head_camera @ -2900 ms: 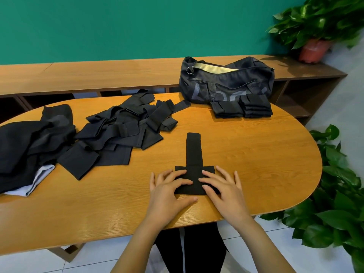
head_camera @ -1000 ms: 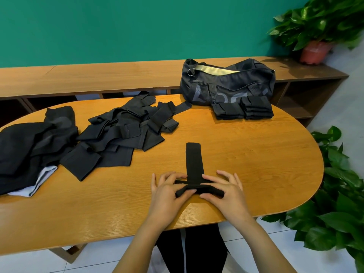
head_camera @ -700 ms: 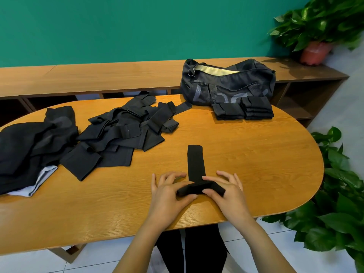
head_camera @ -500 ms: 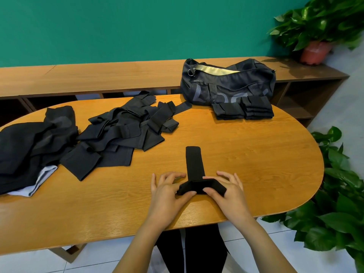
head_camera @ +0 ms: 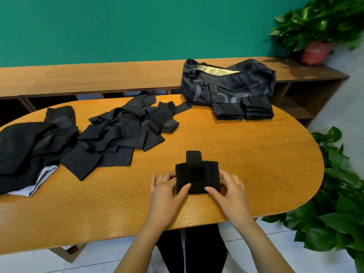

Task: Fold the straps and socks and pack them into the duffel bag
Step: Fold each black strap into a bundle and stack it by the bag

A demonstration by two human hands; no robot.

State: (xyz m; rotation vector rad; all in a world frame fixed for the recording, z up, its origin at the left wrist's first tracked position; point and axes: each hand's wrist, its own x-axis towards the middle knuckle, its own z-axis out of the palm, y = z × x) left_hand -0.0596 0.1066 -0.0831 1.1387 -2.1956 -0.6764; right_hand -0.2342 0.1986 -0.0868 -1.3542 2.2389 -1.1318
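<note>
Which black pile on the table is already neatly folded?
The stack in front of the duffel bag; the middle pile and left heap lie loose and tangled.

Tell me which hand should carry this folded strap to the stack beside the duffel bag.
Right, probably. Both hands pinch the folded strap, but the stack and duffel bag lie on the side of the right hand; the left hand sits nearer the unfolded pile.

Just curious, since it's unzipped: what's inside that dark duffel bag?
Through the open zip of the duffel bag only a pale lining shows. Anything lower is hidden by its dark sides. The folded stack lies in front of it, not inside.
</note>
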